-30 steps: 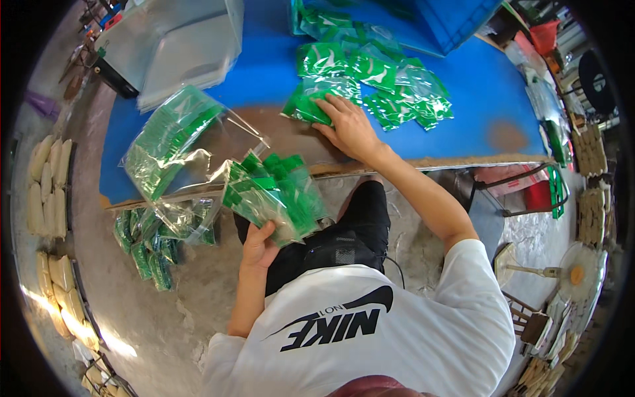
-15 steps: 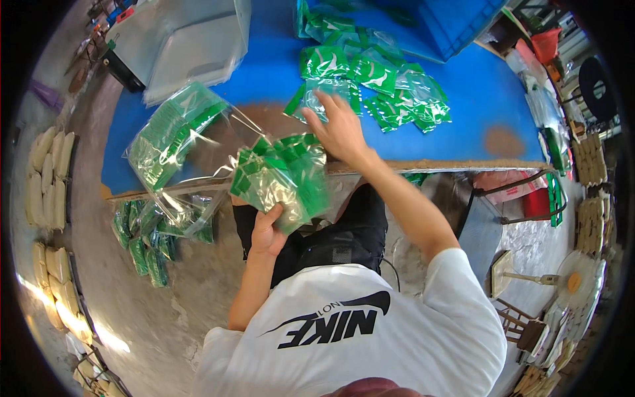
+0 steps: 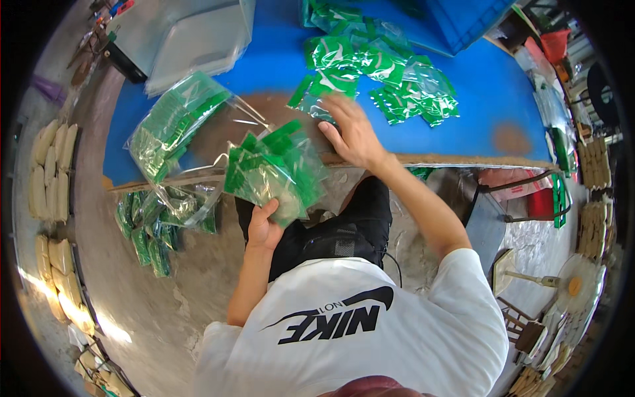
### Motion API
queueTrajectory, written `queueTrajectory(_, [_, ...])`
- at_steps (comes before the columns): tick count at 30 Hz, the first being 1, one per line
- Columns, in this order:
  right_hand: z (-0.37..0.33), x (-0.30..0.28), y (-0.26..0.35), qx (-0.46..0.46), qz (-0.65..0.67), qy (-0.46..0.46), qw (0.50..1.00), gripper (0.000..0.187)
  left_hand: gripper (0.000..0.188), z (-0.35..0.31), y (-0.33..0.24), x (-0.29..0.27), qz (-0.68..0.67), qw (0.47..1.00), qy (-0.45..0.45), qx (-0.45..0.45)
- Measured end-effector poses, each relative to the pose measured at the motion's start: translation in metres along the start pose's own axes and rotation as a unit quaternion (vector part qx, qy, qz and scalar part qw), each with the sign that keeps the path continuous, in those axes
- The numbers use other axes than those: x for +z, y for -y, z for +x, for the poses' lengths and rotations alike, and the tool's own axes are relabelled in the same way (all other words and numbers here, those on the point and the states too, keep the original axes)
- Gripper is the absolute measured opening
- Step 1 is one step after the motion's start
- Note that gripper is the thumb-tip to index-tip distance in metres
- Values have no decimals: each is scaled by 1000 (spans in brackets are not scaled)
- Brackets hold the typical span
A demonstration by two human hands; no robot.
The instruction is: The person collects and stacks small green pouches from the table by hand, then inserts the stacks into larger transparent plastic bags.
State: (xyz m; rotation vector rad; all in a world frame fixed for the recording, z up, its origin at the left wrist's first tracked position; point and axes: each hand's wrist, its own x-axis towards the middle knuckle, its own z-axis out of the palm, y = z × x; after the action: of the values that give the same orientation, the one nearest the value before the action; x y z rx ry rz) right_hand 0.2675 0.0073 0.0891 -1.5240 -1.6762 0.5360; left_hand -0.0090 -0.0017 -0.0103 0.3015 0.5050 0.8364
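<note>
My left hand [image 3: 264,228] is closed on a fanned bunch of green-and-clear plastic packets [image 3: 274,173], held above my lap at the table's near edge. The thumb presses on the lower end of the bunch. To its right, my right hand [image 3: 356,135] reaches over the table with fingers stretched out and nothing visible in its grasp. Its blurred fingertips lie at the near end of a loose pile of similar green packets [image 3: 383,65]. Whether they touch a packet, I cannot tell.
A large clear bag of green packets [image 3: 177,119] lies on the blue tabletop [image 3: 456,142] at left, beside a grey-white bin [image 3: 202,46]. A blue crate [image 3: 463,23] stands at the back right. Filled green bags [image 3: 155,231] hang below the left edge. A fan [image 3: 574,286] stands lower right.
My right hand has moved slightly right and toward me over the pile's near end. The bunch in my left hand has tilted and spread a little differently.
</note>
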Motion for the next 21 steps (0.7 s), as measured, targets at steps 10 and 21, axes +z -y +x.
queueTrajectory(10, [68,-14,-65,-63,-396,-16,916,41,53,-2,13,0,-69,995,64,-45])
queueTrajectory(21, [-36,8,12,74,119,-44,989,29,42,15,25,15,-185,980,72,-24])
